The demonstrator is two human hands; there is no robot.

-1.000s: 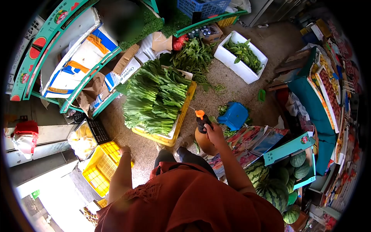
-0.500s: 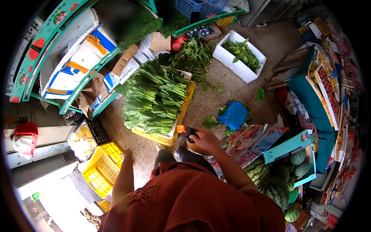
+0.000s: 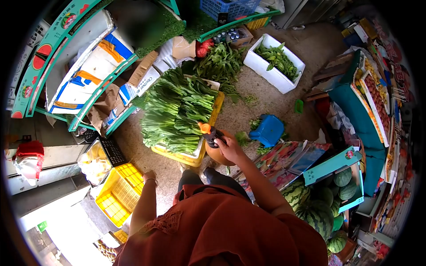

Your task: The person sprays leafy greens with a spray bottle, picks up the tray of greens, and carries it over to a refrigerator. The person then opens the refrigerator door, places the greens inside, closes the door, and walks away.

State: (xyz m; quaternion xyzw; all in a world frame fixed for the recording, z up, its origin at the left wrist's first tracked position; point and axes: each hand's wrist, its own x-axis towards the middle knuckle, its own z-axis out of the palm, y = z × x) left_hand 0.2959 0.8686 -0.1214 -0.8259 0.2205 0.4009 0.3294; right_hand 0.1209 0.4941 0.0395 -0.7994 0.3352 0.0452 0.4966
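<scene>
My right hand (image 3: 230, 148) is closed around the dark handle of a pump spray bottle (image 3: 216, 153). The bottle has a rounded brownish body and an orange nozzle (image 3: 204, 127), which points over the near right edge of a pile of leafy greens (image 3: 177, 113). These greens lie in stacked bundles on a white board over a yellow crate (image 3: 217, 108). My left hand (image 3: 150, 175) hangs low beside a yellow plastic basket (image 3: 120, 190); its fingers are mostly hidden, and whether it touches the rim cannot be made out.
A white foam box (image 3: 295, 84) with greens stands ahead right. Loose greens (image 3: 219, 62) lie behind the crate. A blue plastic stool (image 3: 268, 131) is on the floor to the right. Watermelons (image 3: 315, 215) sit in a stand at lower right. A black crate (image 3: 114, 153) is at left.
My right hand has lifted the spray bottle up and left, so its nozzle now overlaps the greens and more of its body shows. My left hand has shifted slightly.
</scene>
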